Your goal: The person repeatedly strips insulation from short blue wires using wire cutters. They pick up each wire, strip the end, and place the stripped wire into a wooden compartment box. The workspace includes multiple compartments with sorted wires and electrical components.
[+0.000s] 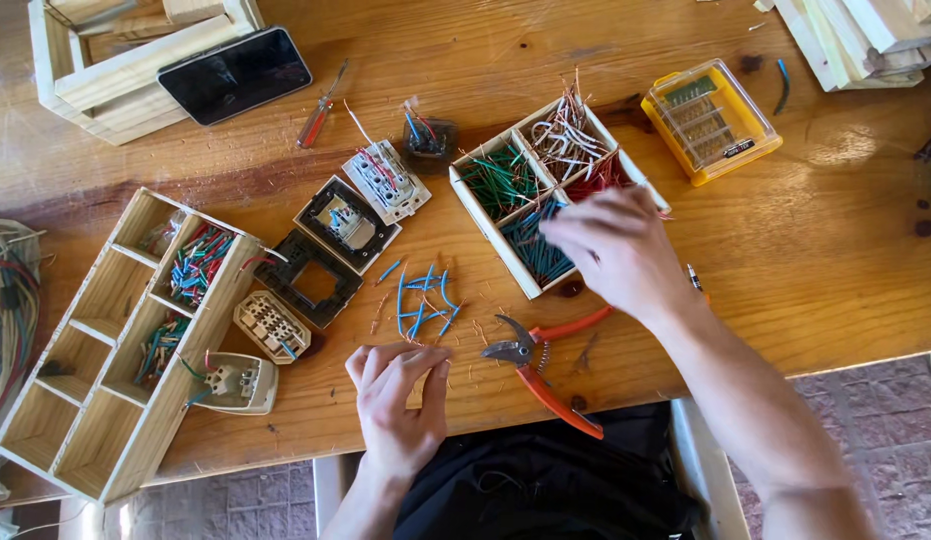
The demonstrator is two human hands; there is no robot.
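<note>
1. Blue wire offcuts [422, 298] lie scattered on the wooden counter [835, 260] near its front edge, mostly running front to back.
2. Left hand [395, 395] rests flat just in front of them, fingers pressed together and pointing at the pile, holding nothing as far as I can see. It's clearly the nearer hand.
3. Right hand [617, 250] is blurred over the small divided wooden box [485, 222], above its blue-wire section; fingers look bunched, maybe pinching a wire, honestly can't tell.
4. Orange-handled pliers [545, 362] sit between the two hands, jaws toward the offcuts, untouched.
</note>
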